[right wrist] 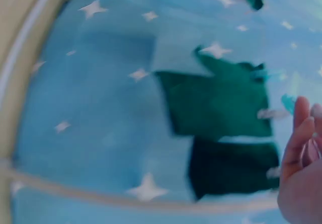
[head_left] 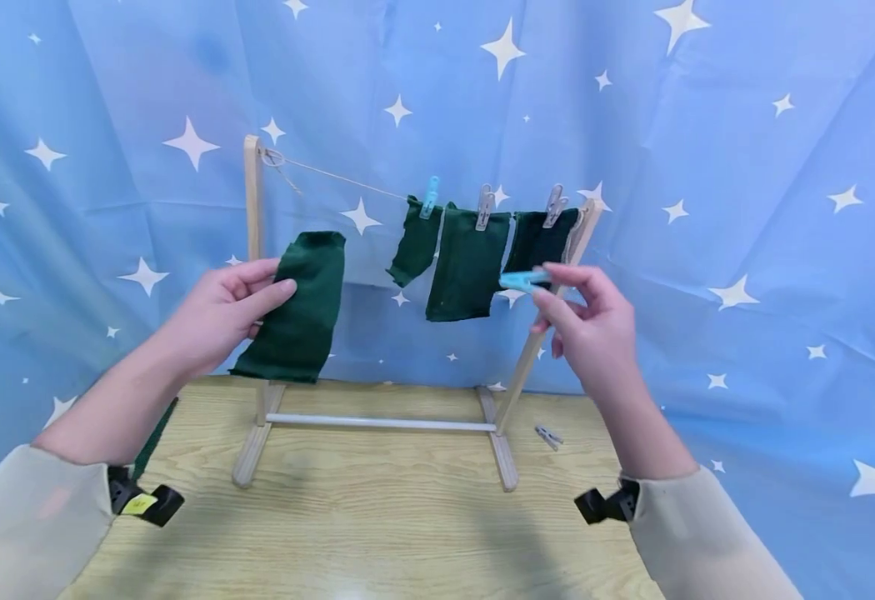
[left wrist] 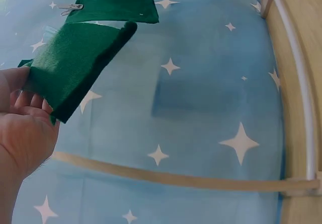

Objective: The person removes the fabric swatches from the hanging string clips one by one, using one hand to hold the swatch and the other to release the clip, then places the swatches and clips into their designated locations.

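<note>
Meanwhile, the left hand (head_left: 220, 312) is gripping a dark green cloth rectangle (head_left: 297, 307) beside the small wooden drying rack (head_left: 254, 275), while the right hand (head_left: 591, 329) is pinching a light blue plastic clothespin (head_left: 523, 280) before the hung cloths.

The left hand (left wrist: 22, 128) sits at the lower left, its fingers pinching the near edge of a folded green cloth (left wrist: 75, 68) that slants up and away from it. Beyond the cloth, two more green cloths (left wrist: 113, 5) hang with grey pegs (left wrist: 70, 7) on their edges. Below the hand runs a wooden post (left wrist: 171, 176), against the starry blue backdrop (left wrist: 211, 93).
</note>
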### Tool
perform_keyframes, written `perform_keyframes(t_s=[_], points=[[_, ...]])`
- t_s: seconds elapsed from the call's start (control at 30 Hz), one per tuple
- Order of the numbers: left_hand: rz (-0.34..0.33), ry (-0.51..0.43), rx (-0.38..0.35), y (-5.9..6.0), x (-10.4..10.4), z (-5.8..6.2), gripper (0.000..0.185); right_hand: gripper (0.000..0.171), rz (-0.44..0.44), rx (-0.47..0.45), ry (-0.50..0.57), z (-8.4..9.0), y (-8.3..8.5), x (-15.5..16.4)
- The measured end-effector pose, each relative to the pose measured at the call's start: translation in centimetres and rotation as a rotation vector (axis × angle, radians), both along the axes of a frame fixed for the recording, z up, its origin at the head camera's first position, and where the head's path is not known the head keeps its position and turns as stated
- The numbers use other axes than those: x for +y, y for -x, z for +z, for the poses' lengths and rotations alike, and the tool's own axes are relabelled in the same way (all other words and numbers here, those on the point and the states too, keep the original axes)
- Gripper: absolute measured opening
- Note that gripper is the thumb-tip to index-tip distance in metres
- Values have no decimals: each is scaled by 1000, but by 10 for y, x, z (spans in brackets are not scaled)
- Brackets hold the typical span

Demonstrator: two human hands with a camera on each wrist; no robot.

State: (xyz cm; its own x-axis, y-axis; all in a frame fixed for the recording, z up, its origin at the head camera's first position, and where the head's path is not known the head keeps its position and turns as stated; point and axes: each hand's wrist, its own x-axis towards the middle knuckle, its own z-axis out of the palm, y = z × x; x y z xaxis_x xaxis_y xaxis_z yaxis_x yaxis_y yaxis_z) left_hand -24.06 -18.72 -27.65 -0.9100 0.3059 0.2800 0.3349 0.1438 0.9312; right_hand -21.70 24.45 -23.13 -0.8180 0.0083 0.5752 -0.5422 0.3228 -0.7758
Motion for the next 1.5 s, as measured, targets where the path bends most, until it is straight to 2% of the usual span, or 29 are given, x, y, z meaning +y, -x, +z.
perform_keyframes(t_s=[0.17, 0.4, 0.53, 0.67, 0.77, 0.9, 1.13, 1.33, 1.5], points=[[44, 81, 19, -9, -15, -18, 61, 35, -77, -129, -12, -48, -7, 37], [134, 242, -14, -23, -41, -51, 68, 37, -248, -342, 52, -123, -7, 85], [177, 299, 3, -32, -57, -71, 64, 43, -321, -416, 14, -157, -7, 114], [209, 336, -26, -40, -73, -88, 66, 52, -359, -482, -50, -184, -5, 138], [224, 352, -33, -44, -82, -99, 66, 55, -378, -538, -79, -201, -1, 153], [230, 319, -48, -49, -91, -110, 66, 58, -398, -617, -125, -223, 5, 170], [250, 300, -88, -49, -101, -126, 69, 54, -473, -675, -111, -252, 24, 184], [245, 288, -78, -47, -107, -140, 64, 48, -549, -688, -145, -267, 42, 190], [232, 261, -79, -43, -111, -148, 64, 52, -552, -707, -223, -272, 54, 193]])
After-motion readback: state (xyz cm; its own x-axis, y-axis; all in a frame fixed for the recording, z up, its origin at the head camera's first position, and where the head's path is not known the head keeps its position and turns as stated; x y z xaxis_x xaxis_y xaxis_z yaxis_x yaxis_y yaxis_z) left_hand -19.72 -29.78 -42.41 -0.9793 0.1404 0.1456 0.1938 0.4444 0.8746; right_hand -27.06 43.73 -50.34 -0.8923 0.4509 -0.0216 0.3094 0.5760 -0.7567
